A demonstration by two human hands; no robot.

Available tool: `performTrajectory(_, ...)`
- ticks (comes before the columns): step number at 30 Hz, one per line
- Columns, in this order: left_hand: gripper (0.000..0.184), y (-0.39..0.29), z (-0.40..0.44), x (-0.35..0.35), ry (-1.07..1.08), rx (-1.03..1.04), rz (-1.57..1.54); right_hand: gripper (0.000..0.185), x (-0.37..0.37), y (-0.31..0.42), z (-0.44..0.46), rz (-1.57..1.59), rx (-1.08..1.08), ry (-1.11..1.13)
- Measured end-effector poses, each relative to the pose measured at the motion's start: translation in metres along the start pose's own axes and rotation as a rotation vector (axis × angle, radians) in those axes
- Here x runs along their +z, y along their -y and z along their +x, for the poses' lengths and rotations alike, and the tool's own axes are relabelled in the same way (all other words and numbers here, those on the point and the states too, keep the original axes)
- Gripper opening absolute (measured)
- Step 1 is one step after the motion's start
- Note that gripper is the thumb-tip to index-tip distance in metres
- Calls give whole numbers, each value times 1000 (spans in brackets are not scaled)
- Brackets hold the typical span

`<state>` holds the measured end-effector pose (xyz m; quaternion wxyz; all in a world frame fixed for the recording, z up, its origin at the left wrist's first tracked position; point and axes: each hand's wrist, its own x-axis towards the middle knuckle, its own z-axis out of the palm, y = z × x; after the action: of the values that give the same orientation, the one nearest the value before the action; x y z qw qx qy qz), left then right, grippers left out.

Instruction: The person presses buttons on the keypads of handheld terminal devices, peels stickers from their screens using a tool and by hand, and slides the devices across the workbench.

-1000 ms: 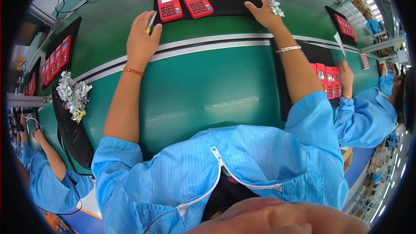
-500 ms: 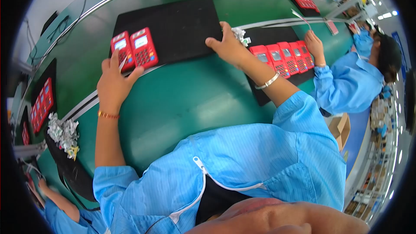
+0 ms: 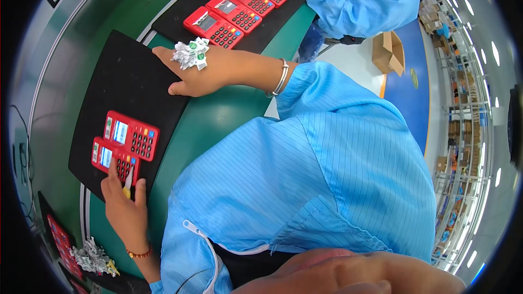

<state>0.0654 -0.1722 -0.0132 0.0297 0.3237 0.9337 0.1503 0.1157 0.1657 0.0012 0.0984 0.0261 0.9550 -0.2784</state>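
Note:
My left hand (image 3: 126, 212) is at the near edge of a black mat, its index finger reaching onto the lower of two red card terminals. Between thumb and fingers it holds a slim, pointed white-and-yellow piece (image 3: 128, 182), whose kind I cannot make out. The lower terminal (image 3: 115, 151) and the upper terminal (image 3: 147, 125) lie side by side with lit screens. My right hand (image 3: 204, 76) rests at the mat's far right edge, thumb and index finger apart, holding nothing visible. A clump of crumpled white labels (image 3: 190, 54) overlaps its back; whether it is attached, I cannot tell.
The black mat (image 3: 128, 76) lies across the green bench (image 3: 218, 110). Beyond my right hand, several red terminals (image 3: 213, 27) lie on another mat by a co-worker's sleeve (image 3: 365, 5). At lower left are crumpled silvery scraps (image 3: 95, 257) and more terminals (image 3: 60, 239). A cardboard box (image 3: 388, 53) stands on the floor.
The view has swung to the right and rotated. My left index finger stays over the same terminal. My right hand remains spread at the mat's edge.

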Motion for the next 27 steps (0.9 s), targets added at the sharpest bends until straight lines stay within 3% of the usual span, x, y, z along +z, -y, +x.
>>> performTrajectory(3, 67, 15, 10, 2, -21, 169, -134, 67, 10, -13, 2, -437, -244, -242)
performTrajectory(4, 57, 33, 15, 0, 34, 49, -289, 68, 18, -15, 2, -388, -361, -364)
performTrajectory(5, 47, 49, 20, 4, -48, 3, -380, 69, 27, -14, 5, -335, -477, -485)
performTrajectory(7, 40, 102, 39, 7, -186, -60, -215, 74, 45, -3, 19, -136, -604, -470)
performTrajectory(10, 40, 166, 77, 15, -278, -117, -17, 83, 71, 20, 35, -101, -713, -415)
performTrajectory(12, 42, 186, 109, 26, -381, 1, 194, 86, 86, 31, 53, -72, -776, -418)
performTrajectory(16, 38, 172, 146, 40, -428, -7, 340, 80, 106, 64, 83, -152, -979, -507)
performTrajectory(18, 37, 161, 150, 35, -243, -75, 196, 71, 125, 78, 97, -135, -1056, -488)
performTrajectory(19, 36, 175, 152, 40, -303, 19, 245, 67, 137, 80, 102, -104, -1077, -465)
performTrajectory(22, 35, 141, 137, 32, -328, -104, 219, 60, 145, 80, 103, -38, -1026, -325)
performTrajectory(25, 33, 142, 125, 31, -373, -14, 185, 55, 136, 75, 90, -30, -1015, -276)
performTrajectory(27, 32, 117, 109, 20, -332, -76, 225, 54, 123, 64, 78, -20, -1063, -247)
